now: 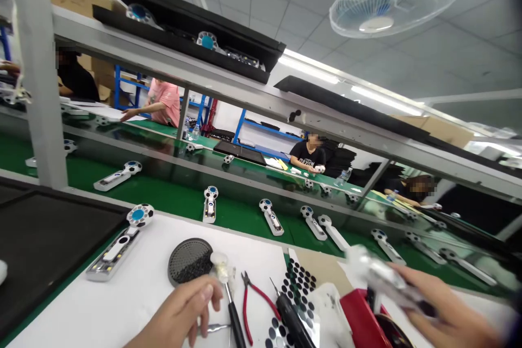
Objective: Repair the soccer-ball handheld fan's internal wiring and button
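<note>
My left hand (183, 310) hovers over the white work surface, near a black-handled screwdriver (234, 318); its fingers are loosely curled and apart, with nothing in them. At the right my right hand (444, 304) holds a white and clear device (377, 272), blurred by motion, above a red box (361, 318). A similar device (116, 250) with a blue-centred round head lies at the left of the surface. Between the hands are red-handled pliers (261, 302), a black electric screwdriver (291, 318) and a sheet of black round stickers (299, 283).
A round black dish (190, 261) of small dark parts sits near my left hand. Several devices lie on the green conveyor (240, 217) beyond. A grey shelf frame (47, 92) rises at the left. A black tray (49, 239) lies at lower left. People sit across the line.
</note>
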`<state>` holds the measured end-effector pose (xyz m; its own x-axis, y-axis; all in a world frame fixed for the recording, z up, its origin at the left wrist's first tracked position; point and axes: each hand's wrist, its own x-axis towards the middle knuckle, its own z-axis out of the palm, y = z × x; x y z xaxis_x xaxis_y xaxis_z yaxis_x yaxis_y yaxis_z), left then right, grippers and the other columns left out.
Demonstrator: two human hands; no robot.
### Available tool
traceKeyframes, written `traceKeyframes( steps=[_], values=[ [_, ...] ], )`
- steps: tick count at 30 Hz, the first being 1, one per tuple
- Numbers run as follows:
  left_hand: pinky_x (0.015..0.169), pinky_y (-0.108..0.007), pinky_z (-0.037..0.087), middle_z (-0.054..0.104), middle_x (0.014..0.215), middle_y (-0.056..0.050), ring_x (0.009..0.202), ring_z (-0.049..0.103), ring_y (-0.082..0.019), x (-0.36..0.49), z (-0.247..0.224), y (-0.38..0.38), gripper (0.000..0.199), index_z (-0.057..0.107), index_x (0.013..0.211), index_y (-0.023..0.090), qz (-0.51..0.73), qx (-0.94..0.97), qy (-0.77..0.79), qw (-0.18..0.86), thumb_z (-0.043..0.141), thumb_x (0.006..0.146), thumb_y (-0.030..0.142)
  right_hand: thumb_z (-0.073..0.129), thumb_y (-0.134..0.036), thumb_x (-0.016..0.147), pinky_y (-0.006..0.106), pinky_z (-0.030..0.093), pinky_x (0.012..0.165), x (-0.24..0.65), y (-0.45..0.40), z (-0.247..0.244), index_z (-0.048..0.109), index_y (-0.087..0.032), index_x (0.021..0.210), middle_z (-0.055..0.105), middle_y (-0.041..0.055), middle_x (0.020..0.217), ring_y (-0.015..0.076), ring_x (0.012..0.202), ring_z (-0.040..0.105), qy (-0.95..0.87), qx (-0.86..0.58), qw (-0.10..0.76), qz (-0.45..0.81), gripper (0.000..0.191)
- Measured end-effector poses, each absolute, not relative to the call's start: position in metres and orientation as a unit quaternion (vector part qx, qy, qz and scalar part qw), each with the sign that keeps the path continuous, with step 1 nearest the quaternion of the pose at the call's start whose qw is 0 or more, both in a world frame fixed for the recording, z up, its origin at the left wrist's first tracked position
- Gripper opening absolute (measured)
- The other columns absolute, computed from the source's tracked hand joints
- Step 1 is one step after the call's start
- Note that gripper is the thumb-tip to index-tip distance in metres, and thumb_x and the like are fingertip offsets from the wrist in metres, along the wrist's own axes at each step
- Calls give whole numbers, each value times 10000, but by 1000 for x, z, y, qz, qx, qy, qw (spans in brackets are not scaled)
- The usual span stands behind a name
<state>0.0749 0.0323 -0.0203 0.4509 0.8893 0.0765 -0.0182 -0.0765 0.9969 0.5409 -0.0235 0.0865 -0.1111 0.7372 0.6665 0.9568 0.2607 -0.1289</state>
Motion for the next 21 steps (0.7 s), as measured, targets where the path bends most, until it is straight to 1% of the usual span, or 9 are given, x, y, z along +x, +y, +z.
traceKeyframes(
  steps=[3,5,6,8,9,11,14,17,21],
  values=[
    [497,-227,457,639,1088,-141,805,685,-238,83,-3,30,524,574,1134,202,303,544,219,751,407,914,647,588,-105,843,496,484,978,435,-10,84,501,-348,1417,671,71,1282,328,1245,553,-879,-412,184,-152,630],
    [518,-228,473,683,1003,-163,766,706,-245,86,2,31,518,568,1134,165,266,500,176,805,627,827,579,537,-66,883,500,413,1061,361,9,72,482,-381,1424,608,24,1379,292,1303,495,-920,-347,155,-101,628],
    [524,-236,483,692,933,-148,707,701,-227,87,1,32,506,561,1114,154,271,479,175,816,714,779,501,524,-71,890,514,376,1089,331,19,62,510,-384,1398,532,22,1459,296,1354,436,-920,-341,178,-75,597],
    [534,-262,504,675,850,-88,612,666,-179,86,-1,35,465,515,1122,170,318,439,203,815,746,765,357,570,-188,895,488,381,1095,289,39,37,560,-330,1341,446,64,1513,307,1384,383,-856,-414,308,-3,468],
    [534,-274,509,656,847,-59,592,650,-162,83,-3,37,446,480,1149,193,349,426,216,806,715,792,321,554,-237,913,439,446,1039,277,47,24,528,-287,1359,461,100,1483,291,1340,435,-798,-483,358,40,449],
    [564,-304,523,624,898,-31,625,641,-155,77,-6,43,430,426,1172,235,399,411,222,789,671,825,302,450,-297,969,381,538,858,263,58,-4,533,-186,1304,582,164,1283,265,1113,597,-723,-565,387,89,363],
    [595,-330,517,618,880,-28,625,622,-159,66,-8,51,506,417,1128,226,432,397,197,786,735,748,331,470,-298,946,380,526,741,256,61,-37,631,-158,1099,645,129,997,258,858,644,-714,-602,335,124,263],
    [605,-316,495,633,866,-49,645,633,-172,64,-7,54,525,440,1101,201,444,370,191,793,765,698,289,562,-240,844,391,488,743,254,56,-53,625,-186,1200,625,132,1047,299,894,632,-718,-620,280,146,366],
    [749,-299,510,603,1131,-52,837,647,-144,71,-8,54,401,453,1153,250,501,314,232,772,669,824,167,495,-174,834,373,476,750,260,55,-53,551,-168,1323,678,134,1029,296,896,653,-703,-638,246,195,492]
  ],
)
